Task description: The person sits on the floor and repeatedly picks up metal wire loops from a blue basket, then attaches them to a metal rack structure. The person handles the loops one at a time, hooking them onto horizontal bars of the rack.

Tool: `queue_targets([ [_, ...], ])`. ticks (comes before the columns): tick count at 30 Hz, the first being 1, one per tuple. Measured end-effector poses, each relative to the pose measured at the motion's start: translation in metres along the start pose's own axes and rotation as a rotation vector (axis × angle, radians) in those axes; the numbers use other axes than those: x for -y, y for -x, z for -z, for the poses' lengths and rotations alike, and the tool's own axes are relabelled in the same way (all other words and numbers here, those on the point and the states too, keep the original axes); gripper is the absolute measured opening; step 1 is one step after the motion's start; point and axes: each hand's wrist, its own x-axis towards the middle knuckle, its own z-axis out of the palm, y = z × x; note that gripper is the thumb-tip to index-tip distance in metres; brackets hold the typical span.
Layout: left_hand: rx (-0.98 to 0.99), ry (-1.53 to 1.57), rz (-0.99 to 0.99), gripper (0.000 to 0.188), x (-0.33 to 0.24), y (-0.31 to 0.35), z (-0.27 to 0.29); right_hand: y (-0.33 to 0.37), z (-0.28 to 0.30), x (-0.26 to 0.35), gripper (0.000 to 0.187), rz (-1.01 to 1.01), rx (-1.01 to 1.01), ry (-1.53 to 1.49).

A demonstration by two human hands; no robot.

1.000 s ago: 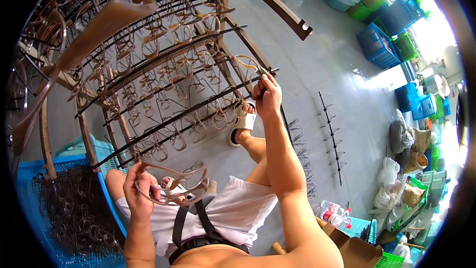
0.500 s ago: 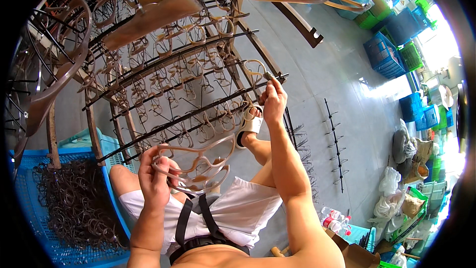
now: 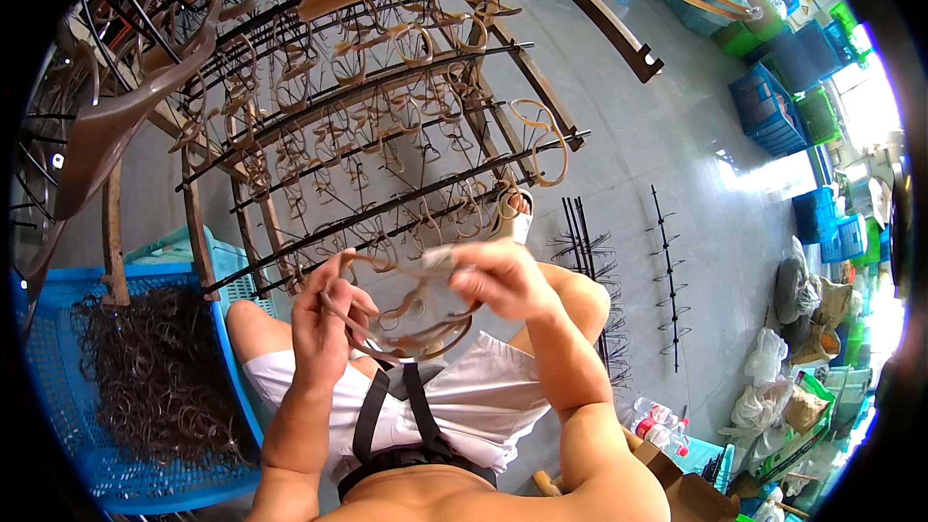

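My left hand (image 3: pixel 327 324) grips a small bunch of brown translucent eyeglass frames (image 3: pixel 406 314) above my lap. At the bunch's upper right edge, my right hand (image 3: pixel 498 275) pinches one frame. In front of me stands a rack of dark rods (image 3: pixel 387 213) with several more brown frames hanging on it. One frame (image 3: pixel 541 140) hangs at the right end of a rod.
A blue crate (image 3: pixel 126 483) full of dark frames sits at my left. Loose pronged rods (image 3: pixel 667 271) lie on the grey floor to the right. Blue and green crates (image 3: pixel 773 106) stand at the far right, with bags (image 3: pixel 793 396) and bottles (image 3: pixel 657 425) nearer me.
My right hand left the frame on the rod's right end and came down to the bunch. My left hand lifted the bunch slightly toward the middle.
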Motion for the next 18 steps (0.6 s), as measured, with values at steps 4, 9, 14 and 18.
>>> queue_targets([
  [4, 0.086, -0.007, 0.063, 0.023, 0.013, -0.002, 0.004, -0.017, 0.035, -0.045, 0.028, 0.031, -0.750, -0.255],
  [9, 0.059, -0.249, 0.000, 0.033, 0.023, -0.007, -0.001, -0.039, 0.029, -0.084, 0.024, -0.115, -1.151, -0.200],
  [14, 0.122, -0.200, 0.199, 0.036, 0.024, -0.005, 0.007, -0.057, 0.022, -0.086, 0.018, -0.183, -1.162, -0.300],
  [18, 0.078, -0.188, 0.225, 0.031, 0.015, -0.005, -0.003, -0.061, 0.025, -0.084, 0.014, -0.142, -1.110, -0.440],
])
